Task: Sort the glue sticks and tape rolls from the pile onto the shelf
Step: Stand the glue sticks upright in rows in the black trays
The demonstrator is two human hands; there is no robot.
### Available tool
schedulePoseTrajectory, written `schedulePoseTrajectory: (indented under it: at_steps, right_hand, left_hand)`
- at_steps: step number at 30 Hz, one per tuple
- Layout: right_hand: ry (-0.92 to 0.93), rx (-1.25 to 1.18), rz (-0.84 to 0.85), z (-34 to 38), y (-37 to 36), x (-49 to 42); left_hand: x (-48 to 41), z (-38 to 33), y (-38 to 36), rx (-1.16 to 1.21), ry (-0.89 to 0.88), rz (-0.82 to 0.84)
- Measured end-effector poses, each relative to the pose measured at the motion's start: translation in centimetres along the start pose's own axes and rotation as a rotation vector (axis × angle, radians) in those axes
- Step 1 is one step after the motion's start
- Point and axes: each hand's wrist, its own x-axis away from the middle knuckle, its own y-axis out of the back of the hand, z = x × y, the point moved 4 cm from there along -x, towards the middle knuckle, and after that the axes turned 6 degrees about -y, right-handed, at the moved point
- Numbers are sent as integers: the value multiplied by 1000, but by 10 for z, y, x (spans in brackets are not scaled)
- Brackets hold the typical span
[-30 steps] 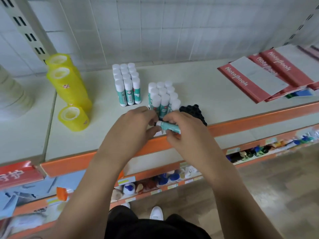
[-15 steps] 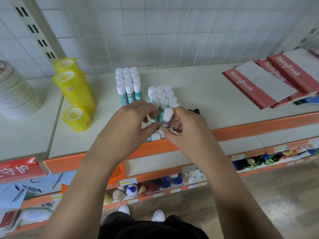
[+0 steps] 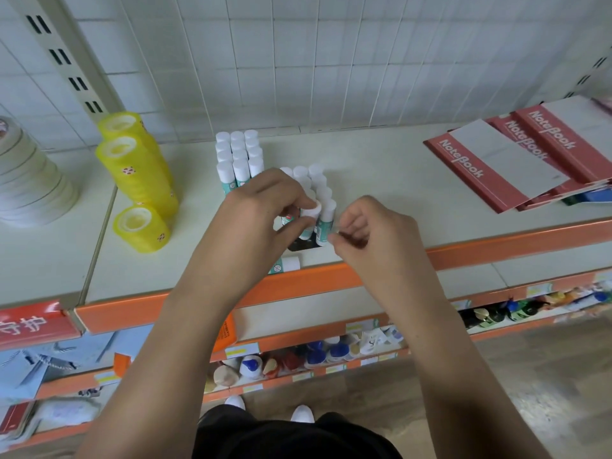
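Left hand (image 3: 265,210) is pinching the white cap of an upright glue stick (image 3: 313,211), fingers clamped on it at the 6 o'clock end of the near stick block (image 3: 318,180) on the shelf (image 3: 381,180). Right hand (image 3: 374,230) is hovering at its 3 o'clock, fingers curled together, nothing visible inside. A loose stick (image 3: 287,264) is lying at 6 o'clock of the left fingers, axis 9-to-3, cap toward 3; left hand nearer, probably the next pick.
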Motion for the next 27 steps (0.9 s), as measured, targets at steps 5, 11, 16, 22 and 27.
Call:
schedulePoseTrajectory:
  at_steps: [5, 11, 16, 22, 27]
  right_hand:
    - [-10, -13, 7, 2, -4, -9]
    - [-34, -5, 30, 3, -12, -15]
    - [-34, 23, 35, 3, -13, -15]
    - [-51, 27, 28, 4, -18, -15]
    - [-57, 30, 14, 4, -20, -16]
  left_hand:
    - [-1, 3, -10, -11, 4, -6]
    - [-1, 4, -15, -29, 4, -17]
    - [0, 2, -19, -41, -1, -10]
    - [2, 7, -21, -35, 82, -44]
    - [2, 5, -25, -73, 100, -66]
